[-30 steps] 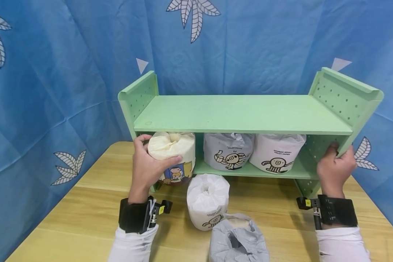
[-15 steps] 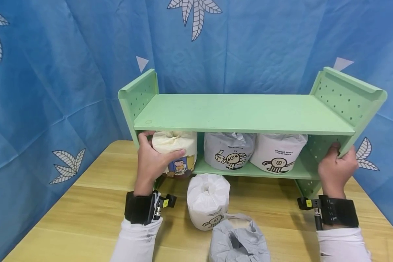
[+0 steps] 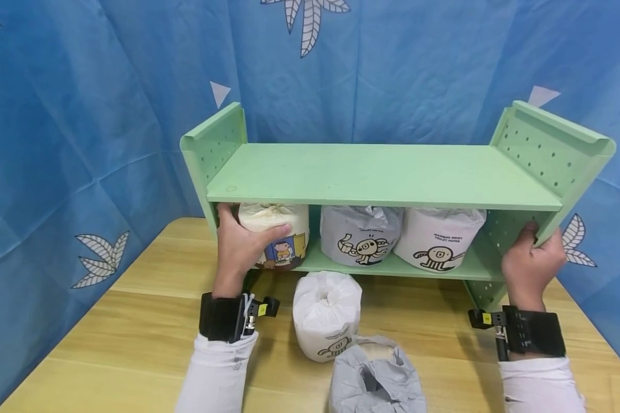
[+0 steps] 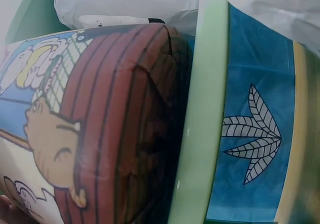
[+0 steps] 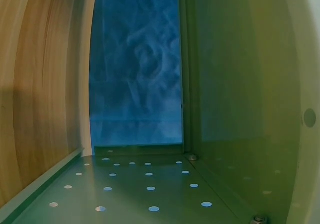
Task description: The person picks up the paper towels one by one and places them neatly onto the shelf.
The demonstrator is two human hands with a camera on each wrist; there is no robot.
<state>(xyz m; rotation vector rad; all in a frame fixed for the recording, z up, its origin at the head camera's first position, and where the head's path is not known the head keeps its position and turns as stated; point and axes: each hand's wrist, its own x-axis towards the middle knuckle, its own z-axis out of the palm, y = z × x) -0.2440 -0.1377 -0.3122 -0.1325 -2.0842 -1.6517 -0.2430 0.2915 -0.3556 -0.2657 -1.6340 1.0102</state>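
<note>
A green two-level shelf (image 3: 382,175) stands on a wooden table (image 3: 134,338). My left hand (image 3: 240,246) grips a cream toilet paper roll with a cartoon wrapper (image 3: 281,241) at the left end of the lower level; the left wrist view shows that wrapper (image 4: 100,129) against the shelf's green edge (image 4: 200,134). Two white wrapped rolls (image 3: 361,235) (image 3: 436,238) sit beside it on the same level. My right hand (image 3: 532,264) grips the shelf's right side panel (image 3: 547,152), whose perforated inner face (image 5: 150,184) fills the right wrist view.
In front of the shelf a white wrapped roll (image 3: 326,315) stands on the table, with a grey wrapped roll (image 3: 377,376) nearer me. Blue leaf-print cloth (image 3: 82,115) hangs behind and at both sides. The top level of the shelf carries nothing.
My left hand has pushed the cream roll further back and up onto the lower level. The right hand has stayed on the side panel.
</note>
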